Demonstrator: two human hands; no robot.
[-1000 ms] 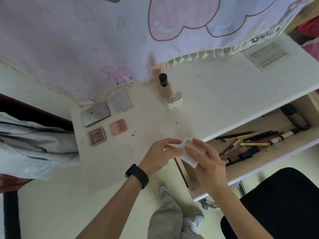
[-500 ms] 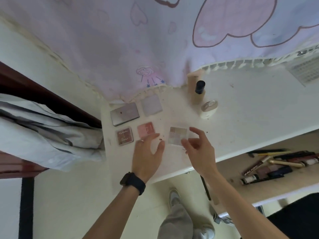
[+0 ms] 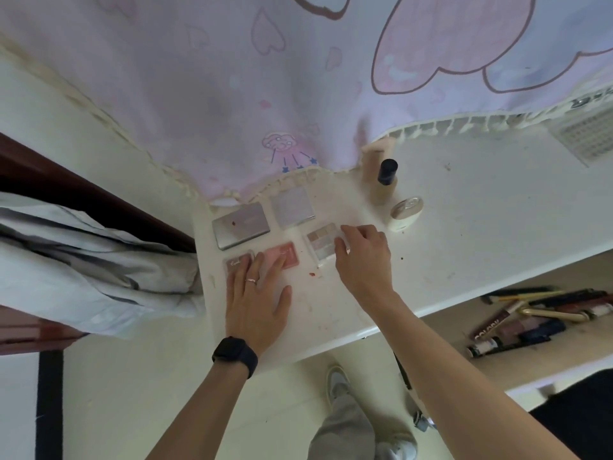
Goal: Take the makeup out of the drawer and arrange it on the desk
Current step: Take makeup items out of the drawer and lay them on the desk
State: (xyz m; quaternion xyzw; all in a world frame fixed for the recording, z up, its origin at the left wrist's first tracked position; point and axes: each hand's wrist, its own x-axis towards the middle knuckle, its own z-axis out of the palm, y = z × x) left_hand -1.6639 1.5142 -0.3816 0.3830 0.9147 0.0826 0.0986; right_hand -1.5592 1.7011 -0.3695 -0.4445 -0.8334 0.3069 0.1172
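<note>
On the white desk (image 3: 464, 234) a clear eyeshadow palette (image 3: 319, 242) lies flat to the right of a pink blush compact (image 3: 286, 254). My right hand (image 3: 363, 260) holds the palette's right edge with bent fingers. My left hand (image 3: 257, 297) lies flat, its straight fingertips resting on the pink compact and on a small brown compact (image 3: 235, 263). Behind them lie a silver palette (image 3: 240, 224) and a pale square palette (image 3: 292, 207). The open drawer (image 3: 580, 353) at the lower right holds several pencils and tubes (image 3: 517, 327).
A black-capped foundation bottle (image 3: 386, 180), a beige tube (image 3: 373, 159) and a cream round compact (image 3: 406, 212) stand right of the palettes. A pink printed curtain (image 3: 265, 94) hangs over the desk's back edge. Grey cloth (image 3: 83, 260) lies left; a black chair (image 3: 580, 413) sits below the drawer.
Both hands carried the clear palette from above the drawer up and left onto the desk. My left hand let go and settled flat on the two small compacts.
</note>
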